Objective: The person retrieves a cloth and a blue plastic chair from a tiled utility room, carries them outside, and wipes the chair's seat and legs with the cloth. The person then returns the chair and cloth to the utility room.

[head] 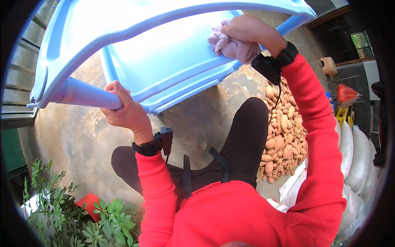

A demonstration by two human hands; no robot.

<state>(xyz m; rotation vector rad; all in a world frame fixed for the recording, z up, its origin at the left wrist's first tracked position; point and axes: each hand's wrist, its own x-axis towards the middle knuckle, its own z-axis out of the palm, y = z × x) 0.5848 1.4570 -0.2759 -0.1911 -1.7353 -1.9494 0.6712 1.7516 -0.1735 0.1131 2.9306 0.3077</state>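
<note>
A blue plastic tiered rack [163, 58] stands before me, its trays joined by round posts. My left hand [126, 109] is wrapped around the near left post [89, 92]. In my right hand [251, 29] is a bunched pale pink cloth [230, 44], which lies against the rack's right side between the top tray and the one below. Part of the cloth hangs over the lower tray's rim. Both wrists carry black straps with small black devices. My fingers on the cloth are partly hidden by the back of the hand.
A heap of sweet potatoes [284, 132] covers the floor to the right, with full white sacks [358, 160] beyond it. Leafy green plants [114, 222] and a red container [89, 205] are at lower left. A red plastic bag [347, 92] sits farther right, near a beige bucket [329, 66].
</note>
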